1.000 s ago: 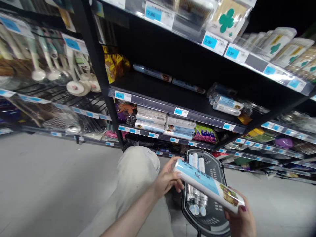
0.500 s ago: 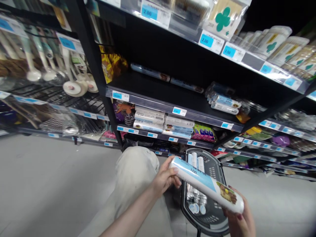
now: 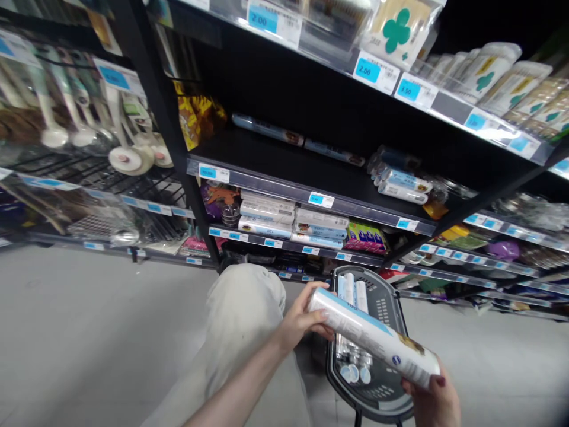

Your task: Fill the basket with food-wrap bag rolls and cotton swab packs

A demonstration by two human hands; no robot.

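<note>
Both my hands hold a wrapped roll of food bags [image 3: 368, 337], white and blue with a food picture, slanting down to the right over the basket. My left hand [image 3: 309, 314] is closed round its upper left end. At the lower right end, my right hand [image 3: 433, 394] grips with the thumb on top. Beneath the roll is a grey shopping basket [image 3: 393, 296] on the floor. Several similar rolls [image 3: 351, 372] lie inside it along its left side, partly covered by the held roll.
A dark shelf [image 3: 284, 157] holds two long rolls [image 3: 333, 152] at the back and a small pile of rolls [image 3: 402, 185] at the right. Stacked packs [image 3: 267, 216] fill the shelf below. My knee [image 3: 249, 302] is left of the basket; utensils [image 3: 82, 127] hang at far left.
The roll has turned about its length: its blue label has rolled away and the white side with small print shows. Both hands still hold its ends; the right thumb now shows on top.
</note>
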